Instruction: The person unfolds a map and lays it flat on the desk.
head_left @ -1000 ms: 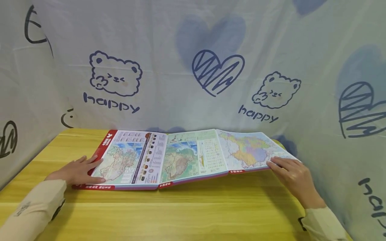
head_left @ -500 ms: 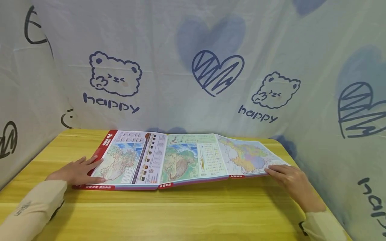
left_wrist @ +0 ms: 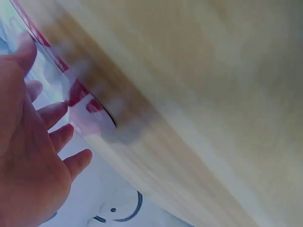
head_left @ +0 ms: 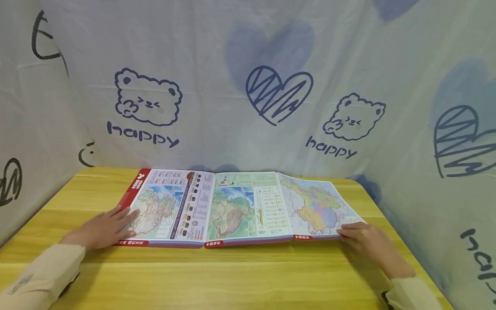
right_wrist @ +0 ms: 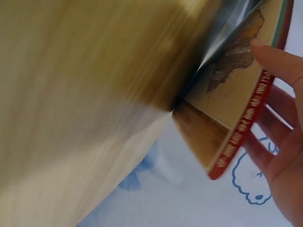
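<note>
A folding map [head_left: 248, 211] lies unfolded across the table, its printed panels joined side by side and a red strip along the left end. On the left panel my left hand [head_left: 103, 228] rests with fingers spread; in the left wrist view the same hand [left_wrist: 33, 137] lies by the red-edged border. My right hand [head_left: 372, 247] pinches the outer edge of the right-hand panel, which is tilted up off the wood. From below, the right wrist view shows my right hand [right_wrist: 284, 109] with the thumb on a tan map side of the panel [right_wrist: 227, 99] and the fingers behind it.
The wooden table [head_left: 217, 280] extends in front of the map and to both sides. A pale curtain [head_left: 217, 107] with bear and heart drawings hangs behind the table and along its left and right sides.
My right hand has lowered toward me and slightly left, bringing the right panel down closer to the table. My left hand has stayed on the left panel, shifting only slightly.
</note>
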A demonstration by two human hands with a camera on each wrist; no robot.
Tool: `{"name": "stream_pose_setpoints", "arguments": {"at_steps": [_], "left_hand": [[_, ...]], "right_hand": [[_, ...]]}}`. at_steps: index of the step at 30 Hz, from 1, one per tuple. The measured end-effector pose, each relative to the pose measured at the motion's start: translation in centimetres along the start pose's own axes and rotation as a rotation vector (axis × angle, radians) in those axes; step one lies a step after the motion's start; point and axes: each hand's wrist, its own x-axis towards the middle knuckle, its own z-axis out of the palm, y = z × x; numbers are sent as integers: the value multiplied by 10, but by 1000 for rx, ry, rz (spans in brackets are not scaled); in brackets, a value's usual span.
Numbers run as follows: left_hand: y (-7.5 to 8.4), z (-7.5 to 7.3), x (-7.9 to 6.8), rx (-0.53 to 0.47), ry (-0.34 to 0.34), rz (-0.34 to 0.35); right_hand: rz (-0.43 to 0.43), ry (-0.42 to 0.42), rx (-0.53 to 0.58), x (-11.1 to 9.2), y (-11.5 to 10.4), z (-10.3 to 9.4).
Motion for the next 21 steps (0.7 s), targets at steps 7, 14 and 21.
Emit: {"name": "stream_pose_setpoints", "arguments": {"at_steps": [7,14,21], "left_hand": [[29,-2,-7,-88,53,105],[70,-15,-9,-179,69,121],[94,-13,-10,-105,181,101]], "right_hand": [[110,-283,64,2,-15,-7],[254,-473,134,11,-28,-10],[353,-549,157,19,-44,-4]]}}
